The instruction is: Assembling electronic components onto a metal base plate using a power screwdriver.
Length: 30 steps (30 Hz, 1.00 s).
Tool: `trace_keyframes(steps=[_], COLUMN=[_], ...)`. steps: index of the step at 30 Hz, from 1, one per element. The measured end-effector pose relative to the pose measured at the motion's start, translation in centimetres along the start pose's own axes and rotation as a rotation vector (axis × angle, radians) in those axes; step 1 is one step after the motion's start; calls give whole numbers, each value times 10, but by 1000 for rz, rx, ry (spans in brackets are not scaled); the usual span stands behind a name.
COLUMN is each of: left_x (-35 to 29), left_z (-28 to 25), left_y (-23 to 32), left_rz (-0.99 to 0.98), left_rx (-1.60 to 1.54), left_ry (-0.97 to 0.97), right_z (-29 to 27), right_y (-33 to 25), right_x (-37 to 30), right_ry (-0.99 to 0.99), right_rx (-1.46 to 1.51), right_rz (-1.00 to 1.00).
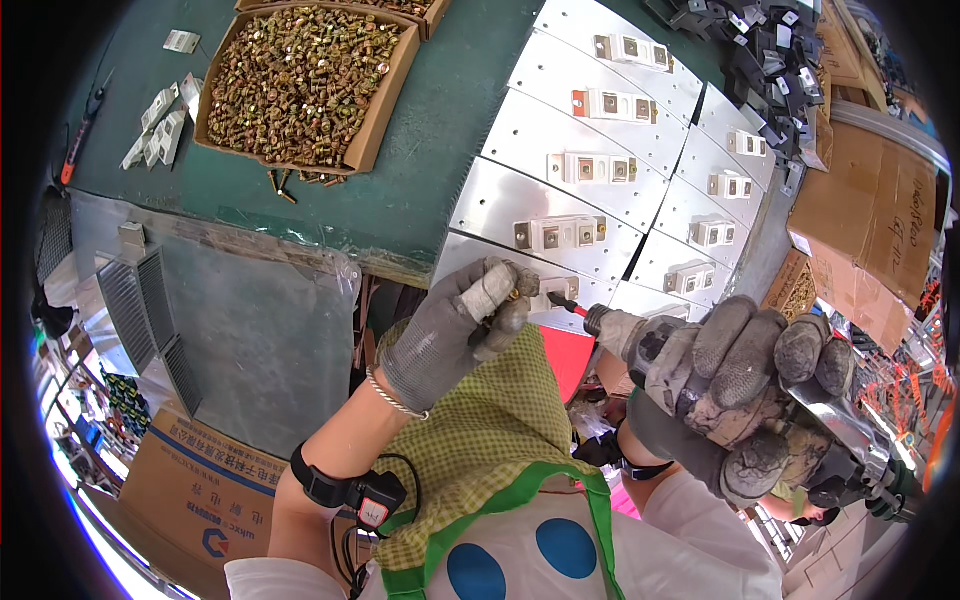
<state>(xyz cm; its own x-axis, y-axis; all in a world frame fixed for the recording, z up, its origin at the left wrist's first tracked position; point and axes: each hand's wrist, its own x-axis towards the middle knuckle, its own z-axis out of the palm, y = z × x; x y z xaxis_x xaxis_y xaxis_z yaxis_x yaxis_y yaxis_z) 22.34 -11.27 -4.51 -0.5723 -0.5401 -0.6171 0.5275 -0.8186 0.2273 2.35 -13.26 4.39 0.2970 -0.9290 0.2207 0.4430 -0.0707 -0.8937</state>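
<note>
My left hand (440, 335), in a grey work glove with worn pale fingertips, pinches a small brass-coloured screw (516, 294). It is beside a white block (563, 288) on the nearest silver metal plate (463, 252). A power screwdriver (598, 320) is in my right hand (740, 375), also gloved, with the fingers wrapped round its body. Its bit (568, 303), dark with a red band, points left at the white block, close to the left fingertips. Whether the bit touches anything I cannot tell. More plates with white blocks lie overlapped in two rows beyond.
A cardboard box (383, 112) full of brassy screws stands on the green table (450, 105), with loose screws (283, 188) at its front. Small white parts (160, 125) and a red-and-black screwdriver (80, 140) lie left. Black parts (765, 65) are piled far right, near a cardboard carton (865, 215).
</note>
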Motion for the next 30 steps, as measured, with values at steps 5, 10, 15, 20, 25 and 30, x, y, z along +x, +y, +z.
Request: trace_keyframes(steps=[5, 10, 15, 20, 25, 30], left_x=[-3, -6, -7, -10, -12, -11], left_z=[-1, -10, -5, -4, -1, -26], left_y=[0, -6, -6, -7, -8, -13], left_rz=[-38, -24, -23, -42, 5, 661], left_rx=[-123, -187, -185, -50, 380, 1469], left_ry=[1, -107, -75, -59, 8, 347], right_z=[1, 7, 24, 30, 26, 16], right_y=[8, 17, 15, 10, 14, 20], right_x=[-3, -1, 4, -2, -17, -40], right_ry=[-8, -22, 19, 124, 237, 364], right_rx=[56, 125, 99, -33, -153, -299], right_rz=[-2, 4, 10, -30, -104, -177])
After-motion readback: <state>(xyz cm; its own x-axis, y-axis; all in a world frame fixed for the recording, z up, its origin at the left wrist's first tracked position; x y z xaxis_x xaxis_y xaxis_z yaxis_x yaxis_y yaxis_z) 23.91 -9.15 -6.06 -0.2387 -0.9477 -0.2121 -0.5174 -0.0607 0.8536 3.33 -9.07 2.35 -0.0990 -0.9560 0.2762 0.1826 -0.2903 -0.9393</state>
